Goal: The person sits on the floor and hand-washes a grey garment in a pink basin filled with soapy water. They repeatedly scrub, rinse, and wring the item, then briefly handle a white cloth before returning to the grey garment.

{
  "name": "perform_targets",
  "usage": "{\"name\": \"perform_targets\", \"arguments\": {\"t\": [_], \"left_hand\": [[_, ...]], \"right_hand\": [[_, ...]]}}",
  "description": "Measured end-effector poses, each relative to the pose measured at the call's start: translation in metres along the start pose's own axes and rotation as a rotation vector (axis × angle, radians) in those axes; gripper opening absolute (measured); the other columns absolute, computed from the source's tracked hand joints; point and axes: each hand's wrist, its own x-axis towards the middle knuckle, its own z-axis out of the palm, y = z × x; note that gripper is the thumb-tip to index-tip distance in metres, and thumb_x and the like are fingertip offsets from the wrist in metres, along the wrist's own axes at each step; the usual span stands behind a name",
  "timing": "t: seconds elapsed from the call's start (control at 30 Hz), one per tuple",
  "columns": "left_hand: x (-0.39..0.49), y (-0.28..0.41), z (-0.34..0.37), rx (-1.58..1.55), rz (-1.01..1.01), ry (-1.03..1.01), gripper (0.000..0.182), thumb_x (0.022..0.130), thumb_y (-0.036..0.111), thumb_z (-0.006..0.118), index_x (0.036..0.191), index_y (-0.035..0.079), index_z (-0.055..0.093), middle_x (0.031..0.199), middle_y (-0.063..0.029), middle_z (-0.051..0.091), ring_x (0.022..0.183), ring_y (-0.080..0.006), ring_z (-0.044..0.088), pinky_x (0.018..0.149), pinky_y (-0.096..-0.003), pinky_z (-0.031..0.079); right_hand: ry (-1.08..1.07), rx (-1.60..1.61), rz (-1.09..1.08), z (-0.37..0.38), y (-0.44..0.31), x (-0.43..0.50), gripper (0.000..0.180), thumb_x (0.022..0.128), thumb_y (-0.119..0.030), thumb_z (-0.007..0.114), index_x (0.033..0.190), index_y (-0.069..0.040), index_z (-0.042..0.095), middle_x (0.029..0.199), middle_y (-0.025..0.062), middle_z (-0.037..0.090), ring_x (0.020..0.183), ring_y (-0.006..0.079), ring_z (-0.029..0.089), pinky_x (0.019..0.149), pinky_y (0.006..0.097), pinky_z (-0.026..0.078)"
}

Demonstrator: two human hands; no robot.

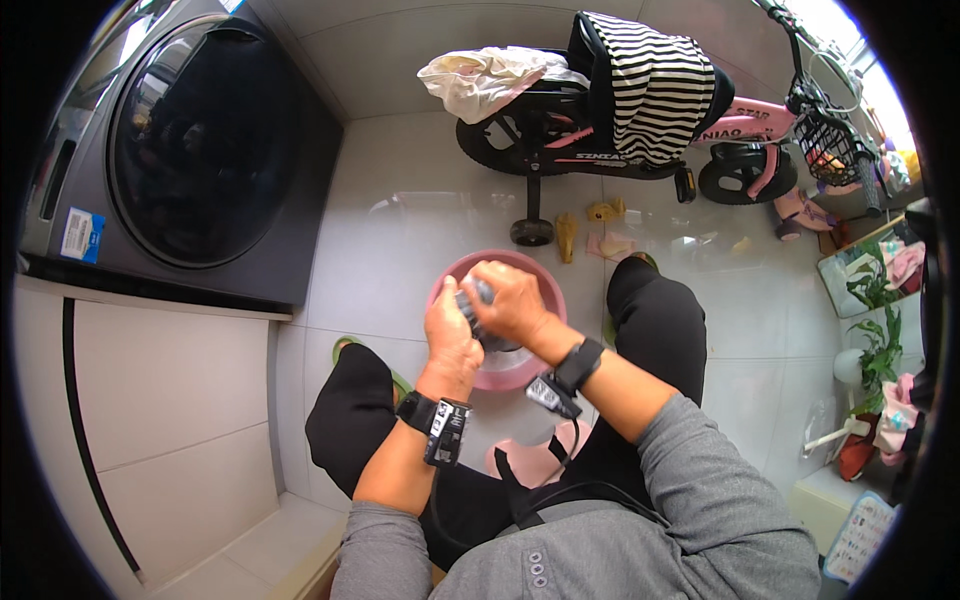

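Observation:
Both my hands meet over a round pink plastic basin on the tiled floor between my knees. My left hand grips a dark grey piece of cloth from the left side. Over the cloth's right side, my right hand is closed, its fingers bent and slightly blurred. The two hands are close together, with the cloth between them. Dark material lies lower in the basin, partly hidden by my wrists, and a pale, wet-looking patch shows near its front. Each wrist wears a black strap with a small device.
A dark front-loading washing machine stands at the left. Beyond the basin is a pink and black child's bicycle with a striped cloth over it. Yellow socks lie on the floor near its training wheel. Plants stand at the right.

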Motion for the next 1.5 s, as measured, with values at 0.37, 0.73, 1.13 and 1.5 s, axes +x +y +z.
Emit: {"name": "perform_targets", "arguments": {"t": [0.37, 0.73, 1.13, 1.5], "left_hand": [[-0.007, 0.005, 0.005, 0.044, -0.008, -0.092, 0.032, 0.093, 0.035, 0.041, 0.078, 0.011, 0.056, 0.077, -0.0024, 0.058, 0.072, -0.0136, 0.056, 0.068, -0.0284, 0.047], [0.001, -0.003, -0.007, -0.199, -0.070, -0.488, 0.030, 0.093, 0.035, 0.040, 0.090, 0.009, 0.055, 0.087, -0.0044, 0.060, 0.075, -0.0166, 0.058, 0.068, -0.0315, 0.049], [0.007, 0.008, -0.013, -0.312, -0.212, -0.900, 0.043, 0.093, 0.041, 0.035, 0.065, 0.012, 0.051, 0.068, -0.0038, 0.057, 0.065, -0.0172, 0.057, 0.063, -0.0303, 0.048], [-0.019, 0.013, 0.018, 0.252, 0.205, -0.474, 0.033, 0.085, 0.029, 0.061, 0.104, 0.004, 0.049, 0.100, -0.0079, 0.055, 0.096, -0.0192, 0.054, 0.089, -0.0336, 0.043]], "right_hand": [[-0.093, 0.072, -0.096, -0.004, -0.002, 0.001, 0.015, 0.075, -0.024, 0.062, 0.074, -0.009, 0.059, 0.070, 0.0089, 0.058, 0.064, 0.0284, 0.058, 0.056, 0.0376, 0.047], [-0.123, 0.128, -0.236, -0.001, 0.000, -0.007, 0.014, 0.074, -0.022, 0.062, 0.073, -0.008, 0.057, 0.069, 0.0108, 0.058, 0.063, 0.0290, 0.058, 0.054, 0.0379, 0.047], [-0.194, 0.154, -0.387, -0.003, -0.003, -0.011, 0.020, 0.067, -0.020, 0.067, 0.081, -0.007, 0.058, 0.074, 0.0105, 0.058, 0.067, 0.0296, 0.059, 0.058, 0.0382, 0.048], [-0.094, 1.221, 0.939, 0.006, 0.036, 0.013, 0.033, 0.092, -0.033, 0.049, 0.091, -0.002, 0.058, 0.080, 0.0059, 0.059, 0.073, 0.0136, 0.056, 0.069, 0.0273, 0.046]]}}
